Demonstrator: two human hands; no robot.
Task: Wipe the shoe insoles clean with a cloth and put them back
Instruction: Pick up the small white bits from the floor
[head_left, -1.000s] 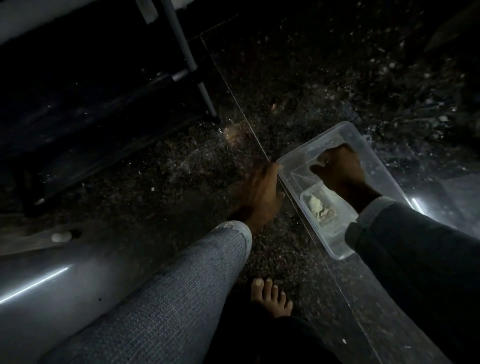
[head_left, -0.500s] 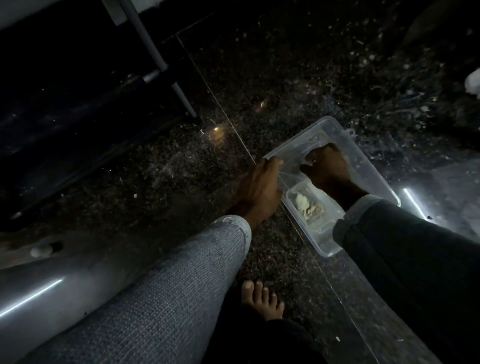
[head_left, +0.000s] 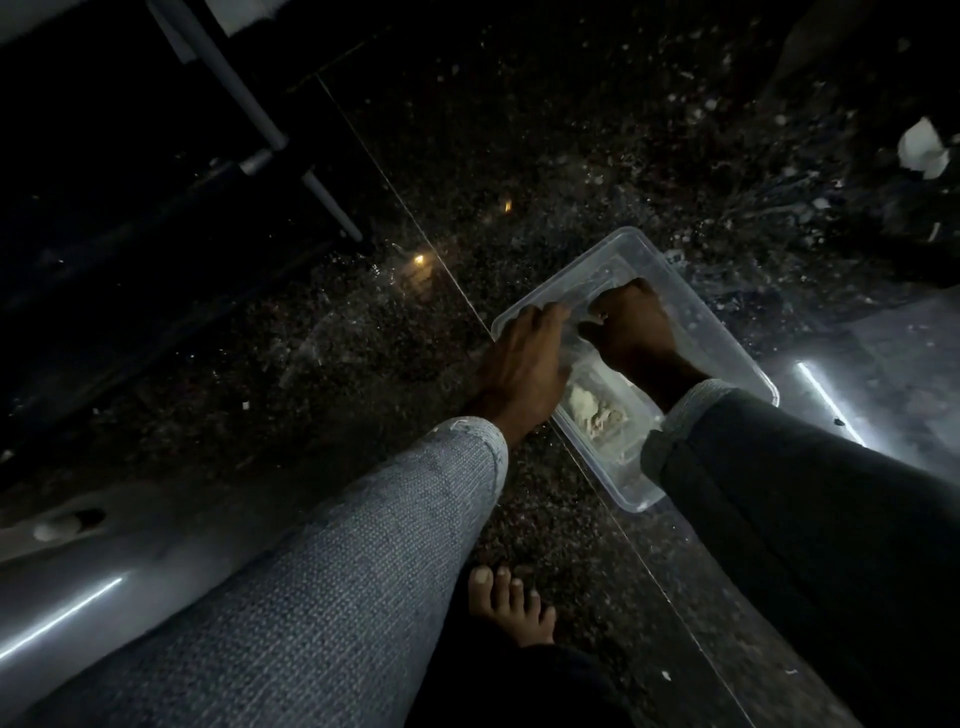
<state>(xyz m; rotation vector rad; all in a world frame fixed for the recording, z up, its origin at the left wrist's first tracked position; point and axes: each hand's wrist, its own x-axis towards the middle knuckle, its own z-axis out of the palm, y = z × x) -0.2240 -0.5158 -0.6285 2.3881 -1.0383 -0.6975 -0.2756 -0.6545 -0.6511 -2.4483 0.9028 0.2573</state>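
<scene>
A clear plastic tub (head_left: 698, 319) sits on the dark speckled floor. My right hand (head_left: 634, 327) is inside it, fingers curled around a pale wet cloth (head_left: 589, 306) that is hard to make out in the dim light. My left hand (head_left: 524, 364) lies over the tub's left rim, fingertips reaching in towards the cloth. A smaller clear container holding a pale lump (head_left: 592, 410) rests inside the tub under my right wrist. No insole or shoe is clearly visible.
My bare foot (head_left: 511, 608) stands on the floor below the tub. A metal furniture leg (head_left: 260, 119) and dark frame fill the upper left. A white object (head_left: 922, 150) lies at the far right; a pale object (head_left: 52, 530) at the left edge.
My left hand has moved from the floor beside the tub up onto its rim and reached inside. My right hand has stayed curled inside the tub.
</scene>
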